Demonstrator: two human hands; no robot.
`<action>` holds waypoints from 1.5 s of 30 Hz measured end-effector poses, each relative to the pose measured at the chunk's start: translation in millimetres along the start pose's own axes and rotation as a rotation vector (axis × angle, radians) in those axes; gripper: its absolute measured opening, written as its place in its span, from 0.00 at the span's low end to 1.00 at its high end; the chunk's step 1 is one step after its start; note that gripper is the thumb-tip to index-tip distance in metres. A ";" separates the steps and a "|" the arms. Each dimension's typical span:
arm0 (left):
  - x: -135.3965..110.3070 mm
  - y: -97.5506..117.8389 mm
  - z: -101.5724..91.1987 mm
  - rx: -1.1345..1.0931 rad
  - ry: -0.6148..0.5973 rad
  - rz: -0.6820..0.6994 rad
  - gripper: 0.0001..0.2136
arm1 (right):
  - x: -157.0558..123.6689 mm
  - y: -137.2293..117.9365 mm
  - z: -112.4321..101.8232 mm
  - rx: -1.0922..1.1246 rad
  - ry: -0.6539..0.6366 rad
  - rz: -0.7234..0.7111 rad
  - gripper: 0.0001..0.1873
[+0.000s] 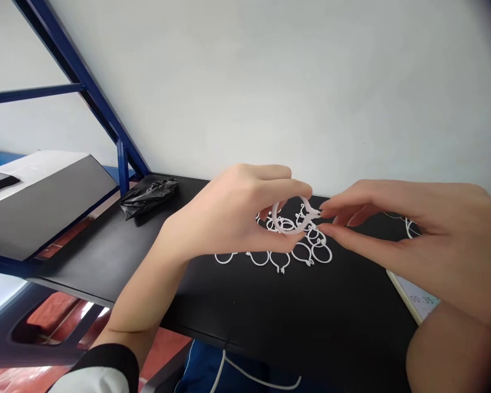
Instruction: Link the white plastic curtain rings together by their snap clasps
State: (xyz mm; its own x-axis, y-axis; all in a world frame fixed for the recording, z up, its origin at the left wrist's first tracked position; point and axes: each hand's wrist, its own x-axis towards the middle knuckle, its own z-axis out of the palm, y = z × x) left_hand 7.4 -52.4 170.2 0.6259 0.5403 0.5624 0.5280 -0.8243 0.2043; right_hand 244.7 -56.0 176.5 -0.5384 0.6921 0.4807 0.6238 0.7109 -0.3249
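Observation:
My left hand point(245, 213) holds a white plastic ring point(310, 213) between its thumb and fingers, above the black table. Two small tabs stick out from the ring's right side. At these tabs are the thumb and index fingertips of my right hand point(413, 229), closed in a pinch. Below and behind the held ring lies a loose group of similar white rings point(317, 236), several with small eyelets or clasp ends. Part of that group is hidden by my left hand. More thin white loops point(410, 228) show behind my right hand.
A crumpled black plastic bag point(149, 197) lies at the table's back left. A phone point(407, 297) with timer digits is partly under my right wrist. Left of the black table point(245, 305) stand a blue metal frame point(123, 164) and a grey-and-white box point(49, 202). A white cable point(253, 377) hangs in front.

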 end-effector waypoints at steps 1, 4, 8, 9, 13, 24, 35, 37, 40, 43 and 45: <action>0.0 1.4 0.7 0.003 -0.006 0.008 0.08 | -0.2 -0.6 -0.1 -0.011 0.003 -0.006 0.02; -0.4 4.5 3.3 0.007 0.005 0.030 0.08 | -0.4 -2.9 -0.4 -0.019 -0.012 -0.033 0.03; -0.5 5.7 6.3 -0.011 0.080 0.072 0.09 | 0.3 -8.1 0.0 -0.033 0.022 -0.059 0.06; -0.3 5.9 6.9 -0.013 0.097 0.082 0.09 | 0.3 -9.5 0.3 -0.041 0.042 -0.063 0.07; 0.8 6.0 9.4 -0.002 0.109 0.099 0.09 | -0.8 -13.0 1.6 -0.088 0.115 -0.089 0.09; 0.3 6.0 18.0 -0.020 0.150 0.075 0.07 | -2.8 -7.6 3.5 -0.031 0.152 -0.102 0.08; 2.4 10.8 24.7 -0.027 0.031 0.016 0.10 | -2.1 -10.0 2.2 0.042 0.134 -0.055 0.06; 3.2 9.9 24.3 0.007 0.021 0.011 0.10 | -2.3 -7.8 3.3 0.058 0.131 -0.051 0.05; 3.4 9.2 23.0 0.014 0.006 0.010 0.10 | -3.4 -3.9 4.6 0.087 0.105 -0.044 0.04; 2.8 9.5 21.4 -0.063 -0.022 0.015 0.11 | -5.3 -1.0 4.3 0.145 0.085 -0.070 0.05; 2.2 10.0 20.2 -0.120 -0.033 0.015 0.11 | -6.6 -0.5 3.4 0.195 0.078 -0.100 0.06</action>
State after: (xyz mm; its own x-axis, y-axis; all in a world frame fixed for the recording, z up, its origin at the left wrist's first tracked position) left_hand 25.6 -56.1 157.2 0.6526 0.5313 0.5402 0.4471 -0.8456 0.2916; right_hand 246.1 -60.5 170.7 -0.5418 0.6104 0.5779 0.4439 0.7916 -0.4199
